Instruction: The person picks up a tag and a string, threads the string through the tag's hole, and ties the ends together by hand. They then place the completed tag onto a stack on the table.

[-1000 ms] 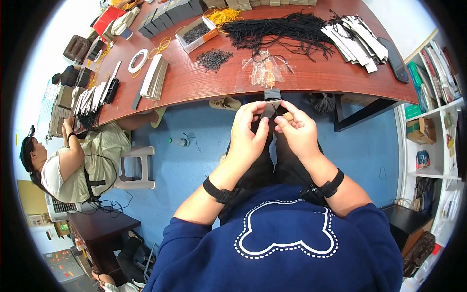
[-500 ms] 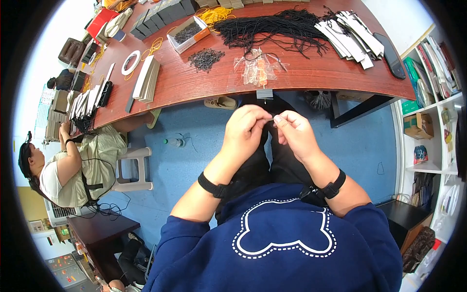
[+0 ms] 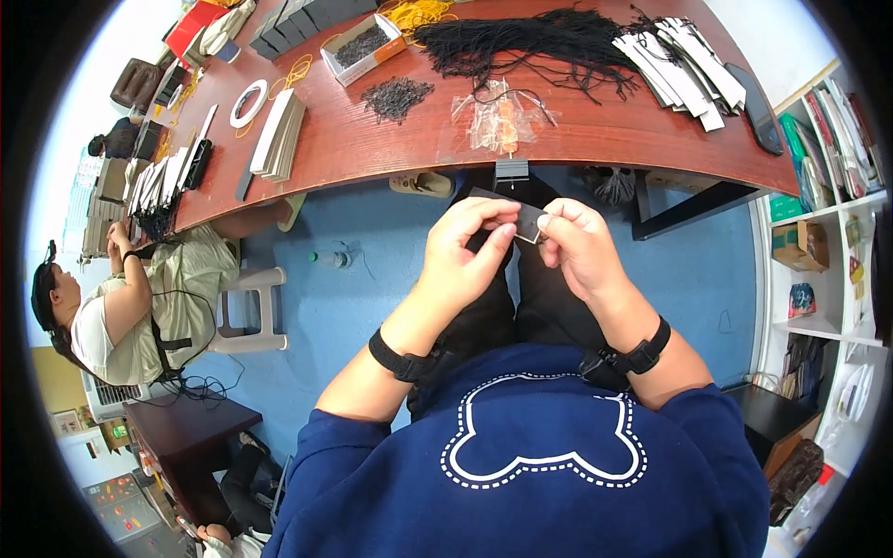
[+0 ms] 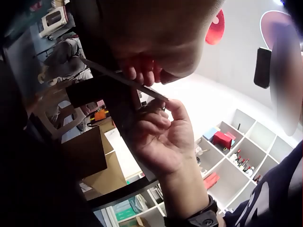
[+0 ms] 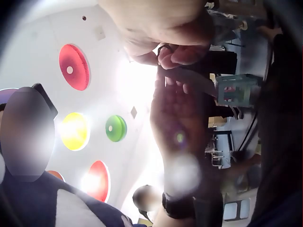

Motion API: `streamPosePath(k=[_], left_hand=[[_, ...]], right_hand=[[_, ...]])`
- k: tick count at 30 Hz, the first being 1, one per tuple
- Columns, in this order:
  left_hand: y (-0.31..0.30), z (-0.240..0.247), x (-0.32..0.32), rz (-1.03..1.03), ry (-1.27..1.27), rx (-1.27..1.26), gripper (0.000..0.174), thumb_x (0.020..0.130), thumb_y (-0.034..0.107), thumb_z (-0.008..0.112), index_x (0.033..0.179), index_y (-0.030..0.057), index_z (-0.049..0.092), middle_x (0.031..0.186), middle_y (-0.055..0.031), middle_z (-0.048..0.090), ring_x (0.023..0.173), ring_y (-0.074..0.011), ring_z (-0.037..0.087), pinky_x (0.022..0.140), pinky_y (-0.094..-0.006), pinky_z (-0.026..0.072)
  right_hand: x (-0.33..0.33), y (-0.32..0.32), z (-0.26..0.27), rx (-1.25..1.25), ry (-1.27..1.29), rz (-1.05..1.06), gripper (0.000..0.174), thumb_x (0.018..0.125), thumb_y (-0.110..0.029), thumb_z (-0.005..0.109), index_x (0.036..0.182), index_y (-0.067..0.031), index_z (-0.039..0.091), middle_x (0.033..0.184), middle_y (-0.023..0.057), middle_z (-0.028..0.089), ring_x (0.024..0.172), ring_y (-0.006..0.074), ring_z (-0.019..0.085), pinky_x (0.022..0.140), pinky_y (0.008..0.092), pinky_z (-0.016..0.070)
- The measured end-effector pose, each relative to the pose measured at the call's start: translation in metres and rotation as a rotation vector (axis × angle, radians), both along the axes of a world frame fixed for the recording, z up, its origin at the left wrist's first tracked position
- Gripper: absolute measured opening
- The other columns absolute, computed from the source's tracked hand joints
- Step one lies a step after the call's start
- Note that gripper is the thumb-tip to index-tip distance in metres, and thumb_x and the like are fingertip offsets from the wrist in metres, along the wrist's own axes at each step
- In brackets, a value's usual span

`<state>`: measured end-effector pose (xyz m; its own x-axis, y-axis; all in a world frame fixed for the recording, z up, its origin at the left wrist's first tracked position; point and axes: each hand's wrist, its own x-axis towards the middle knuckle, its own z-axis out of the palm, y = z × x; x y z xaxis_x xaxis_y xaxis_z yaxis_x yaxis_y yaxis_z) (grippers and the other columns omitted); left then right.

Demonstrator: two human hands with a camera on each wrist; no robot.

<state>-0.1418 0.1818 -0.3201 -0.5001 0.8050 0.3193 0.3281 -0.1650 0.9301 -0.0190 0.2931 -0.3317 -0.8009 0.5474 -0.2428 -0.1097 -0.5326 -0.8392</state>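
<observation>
A flat dark grey card [image 3: 526,223] is held between the two hands over the lap. My left hand [image 3: 465,251] grips its left part between thumb and fingers. In the left wrist view the card [image 4: 118,78] appears edge-on as a thin strip. My right hand [image 3: 579,246] is at the card's right end, thumb and fingertips pinched together. In the right wrist view a small loop of black cord [image 5: 164,48] shows at those fingertips; the rest of the cord is hidden. Beyond the hands, a small stack of grey cards [image 3: 512,171] sits at the table edge.
The reddish table [image 3: 372,158] holds clear plastic wrapping [image 3: 498,121], a pile of small black pieces [image 3: 397,98], a box [image 3: 365,51] with more, black cords [image 3: 530,46] and white strips [image 3: 684,70]. Another person [image 3: 121,298] sits at the left.
The hands came together below the grey stack around something small, then moved slightly apart. The dark card now shows as a broad face between them. The head view has shifted slightly.
</observation>
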Motion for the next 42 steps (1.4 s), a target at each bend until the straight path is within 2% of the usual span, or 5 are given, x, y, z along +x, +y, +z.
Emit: streamPosePath(k=[6, 19, 27, 29, 42], left_hand=[[0.002, 0.004, -0.006, -0.011, 0.497, -0.037, 0.018, 0.071, 0.002, 0.067, 0.089, 0.0047, 0.066, 0.079, -0.0097, 0.062, 0.074, -0.0237, 0.061, 0.066, -0.0305, 0.0490], [-0.008, 0.025, 0.009, -0.070, 0.698, -0.176, 0.011, 0.066, 0.002, 0.064, 0.074, 0.0038, 0.056, 0.072, -0.0109, 0.056, 0.065, -0.0275, 0.058, 0.058, -0.0343, 0.0488], [-0.011, 0.003, 0.004, 0.005, 0.439, -0.139, 0.007, 0.075, -0.003, 0.056, 0.077, 0.0009, 0.050, 0.070, -0.0075, 0.052, 0.060, -0.0152, 0.055, 0.055, -0.0250, 0.0445], [-0.013, -0.003, 0.004, -0.052, -0.100, -0.192, 0.004, 0.081, -0.002, 0.051, 0.080, 0.0008, 0.048, 0.071, -0.0054, 0.053, 0.060, -0.0114, 0.054, 0.057, -0.0225, 0.0451], [-0.021, -0.014, 0.001, -0.081, -0.328, -0.062, 0.003, 0.092, 0.001, 0.041, 0.091, 0.0031, 0.043, 0.074, -0.0058, 0.056, 0.061, -0.0093, 0.052, 0.058, -0.0214, 0.0451]], right_hand=[[0.000, -0.004, 0.002, 0.159, -0.079, 0.022, 0.011, 0.082, -0.010, 0.057, 0.072, -0.0057, 0.055, 0.059, -0.0016, 0.053, 0.046, 0.0046, 0.047, 0.043, 0.0186, 0.0365], [-0.002, -0.007, -0.015, 0.538, -0.253, 0.127, 0.009, 0.077, -0.009, 0.059, 0.072, -0.0025, 0.059, 0.064, 0.0003, 0.057, 0.057, 0.0060, 0.051, 0.050, 0.0228, 0.0412], [0.007, -0.006, 0.009, 0.658, -0.276, 0.163, 0.018, 0.080, -0.020, 0.062, 0.073, -0.0039, 0.057, 0.065, 0.0014, 0.057, 0.060, 0.0066, 0.049, 0.053, 0.0257, 0.0414], [0.008, -0.009, 0.016, 0.682, -0.288, 0.149, 0.019, 0.080, -0.021, 0.062, 0.074, -0.0037, 0.057, 0.065, 0.0019, 0.057, 0.060, 0.0079, 0.050, 0.053, 0.0261, 0.0418], [0.005, -0.013, 0.022, 0.642, -0.329, 0.388, 0.023, 0.076, -0.025, 0.057, 0.072, -0.0034, 0.064, 0.066, 0.0081, 0.062, 0.061, 0.0146, 0.057, 0.058, 0.0290, 0.0448]])
